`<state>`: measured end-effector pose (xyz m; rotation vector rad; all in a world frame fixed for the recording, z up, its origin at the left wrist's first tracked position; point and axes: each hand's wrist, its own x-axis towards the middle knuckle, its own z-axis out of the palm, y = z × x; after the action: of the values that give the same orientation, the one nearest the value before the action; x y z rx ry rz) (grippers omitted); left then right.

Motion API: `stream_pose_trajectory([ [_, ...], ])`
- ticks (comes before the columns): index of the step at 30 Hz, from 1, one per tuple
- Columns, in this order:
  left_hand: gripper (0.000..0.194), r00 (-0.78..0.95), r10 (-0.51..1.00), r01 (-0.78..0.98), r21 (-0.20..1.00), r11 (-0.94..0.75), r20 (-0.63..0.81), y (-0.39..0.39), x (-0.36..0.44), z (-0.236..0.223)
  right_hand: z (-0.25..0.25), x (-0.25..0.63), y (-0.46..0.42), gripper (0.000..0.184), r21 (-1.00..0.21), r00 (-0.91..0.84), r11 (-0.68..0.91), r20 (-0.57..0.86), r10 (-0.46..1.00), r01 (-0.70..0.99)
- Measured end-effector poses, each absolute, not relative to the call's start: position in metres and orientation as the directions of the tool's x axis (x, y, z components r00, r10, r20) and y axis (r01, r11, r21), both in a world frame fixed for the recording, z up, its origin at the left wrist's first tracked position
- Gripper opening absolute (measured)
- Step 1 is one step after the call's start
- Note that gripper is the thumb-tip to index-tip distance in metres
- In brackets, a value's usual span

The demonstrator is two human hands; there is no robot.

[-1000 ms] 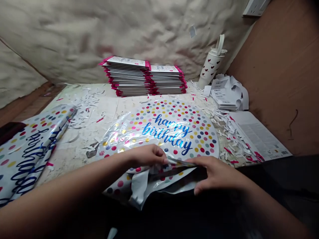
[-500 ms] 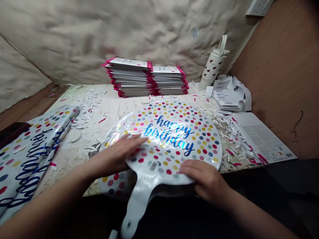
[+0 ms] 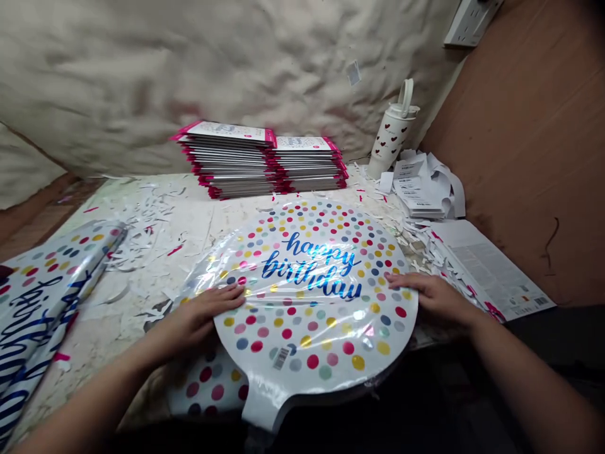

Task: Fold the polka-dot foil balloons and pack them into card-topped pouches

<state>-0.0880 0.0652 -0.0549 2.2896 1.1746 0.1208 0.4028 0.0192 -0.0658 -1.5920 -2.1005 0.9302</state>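
Silver-white foil balloons [image 3: 42,302] are lying folded at far left, their blue script showing "birthday" in part, on a scarred white tabletop [image 3: 161,252] strewn with white paper scraps [image 3: 137,221]. Behind it, a cream padded wall lining [image 3: 189,69] is rising. The left hand [image 3: 203,315] is resting open, palm down, fingers spread, on the round foil balloon [image 3: 314,296], not gripping it. Under that hand's edge, a dotted second balloon [image 3: 208,384] is lying partly covered.

The round balloon is lying flat at the table's near edge under clear film, printed "happy birthday" in shiny blue among coloured dots, a barcode sticker [image 3: 282,358] near its tail. Two stacks of pink-edged packets [image 3: 227,157] are standing beyond it, their small print unreadable.

The right hand [image 3: 435,299] is pressing open and flat on the balloon's right side. Further right, a white heart-print bottle [image 3: 390,135] is standing beside a heap of barcoded paper slips [image 3: 418,186]. A printed leaflet [image 3: 491,265] is lying below them, with a wall socket [image 3: 467,22] and brown board [image 3: 524,157] closing the corner.
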Motion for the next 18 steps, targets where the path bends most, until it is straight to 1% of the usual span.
stream_pose_trajectory([
  [1, 0.037, 0.532, 0.814, 0.751, 0.573, -0.327, -0.233, 0.077, -0.088, -0.05, -0.062, 0.404, 0.033, 0.026, -0.729, -0.234, 0.034, -0.174, 0.957, 0.683],
  [2, 0.039, 0.43, 0.849, 0.779, 0.602, -0.177, -0.307, 0.09, -0.086, -0.046, -0.059, 0.404, 0.048, 0.026, -0.755, -0.15, -0.081, -0.232, 0.961, 0.65],
  [3, 0.042, 0.311, 0.875, 0.806, 0.59, -0.037, -0.371, 0.102, -0.081, -0.041, -0.058, 0.403, 0.063, 0.03, -0.762, -0.068, -0.177, -0.278, 0.958, 0.623],
  [4, 0.043, 0.19, 0.897, 0.838, 0.542, 0.064, -0.4, 0.112, -0.074, -0.037, -0.058, 0.401, 0.077, 0.035, -0.755, 0.003, -0.245, -0.307, 0.952, 0.609],
  [5, 0.043, 0.079, 0.93, 0.877, 0.469, 0.107, -0.359, 0.12, -0.065, -0.034, -0.058, 0.399, 0.09, 0.04, -0.739, 0.058, -0.29, -0.323, 0.945, 0.608],
  [6, 0.04, 0.009, 0.969, 0.916, 0.392, 0.091, -0.246, 0.124, -0.054, -0.032, -0.06, 0.396, 0.102, 0.042, -0.717, 0.098, -0.317, -0.33, 0.939, 0.621],
  [7, 0.037, 0.007, 0.996, 0.948, 0.317, 0.021, -0.086, 0.125, -0.043, -0.031, -0.062, 0.393, 0.111, 0.043, -0.691, 0.127, -0.333, -0.333, 0.935, 0.642],
  [8, 0.036, 0.071, 0.995, 0.966, 0.245, -0.087, 0.071, 0.122, -0.032, -0.032, -0.064, 0.391, 0.118, 0.042, -0.662, 0.159, -0.352, -0.334, 0.929, 0.662],
  [9, 0.037, 0.178, 0.967, 0.96, 0.183, -0.211, 0.18, 0.116, -0.022, -0.035, -0.066, 0.389, 0.123, 0.041, -0.631, 0.192, -0.368, -0.331, 0.924, 0.683],
  [10, 0.039, 0.3, 0.928, 0.932, 0.139, -0.334, 0.222, 0.107, -0.013, -0.039, -0.067, 0.389, 0.127, 0.04, -0.598, 0.221, -0.381, -0.325, 0.92, 0.705],
  [11, 0.042, 0.402, 0.895, 0.896, 0.117, -0.428, 0.196, 0.097, -0.006, -0.044, -0.067, 0.39, 0.13, 0.038, -0.566, 0.248, -0.389, -0.312, 0.917, 0.727],
  [12, 0.046, 0.475, 0.871, 0.866, 0.111, -0.488, 0.129, 0.088, 0.0, -0.05, -0.066, 0.391, 0.132, 0.037, -0.534, 0.274, -0.397, -0.296, 0.915, 0.747],
  [14, 0.055, 0.519, 0.855, 0.851, 0.095, -0.516, -0.004, 0.071, 0.005, -0.062, -0.06, 0.39, 0.133, 0.035, -0.461, 0.351, -0.429, -0.247, 0.903, 0.777],
  [15, 0.06, 0.52, 0.853, 0.853, 0.084, -0.515, -0.045, 0.066, 0.006, -0.068, -0.055, 0.384, 0.131, 0.038, -0.412, 0.406, -0.447, -0.186, 0.894, 0.794],
  [16, 0.062, 0.52, 0.851, 0.854, 0.074, -0.516, -0.069, 0.062, 0.006, -0.072, -0.05, 0.374, 0.127, 0.045, -0.365, 0.447, -0.448, -0.093, 0.89, 0.816],
  [17, 0.063, 0.519, 0.851, 0.855, 0.066, -0.515, -0.075, 0.061, 0.005, -0.075, -0.046, 0.36, 0.122, 0.052, -0.324, 0.429, -0.401, 0.018, 0.903, 0.857],
  [18, 0.062, 0.522, 0.85, 0.853, 0.064, -0.518, -0.073, 0.06, 0.005, -0.077, -0.043, 0.341, 0.114, 0.058, -0.282, 0.355, -0.31, 0.125, 0.927, 0.908],
])
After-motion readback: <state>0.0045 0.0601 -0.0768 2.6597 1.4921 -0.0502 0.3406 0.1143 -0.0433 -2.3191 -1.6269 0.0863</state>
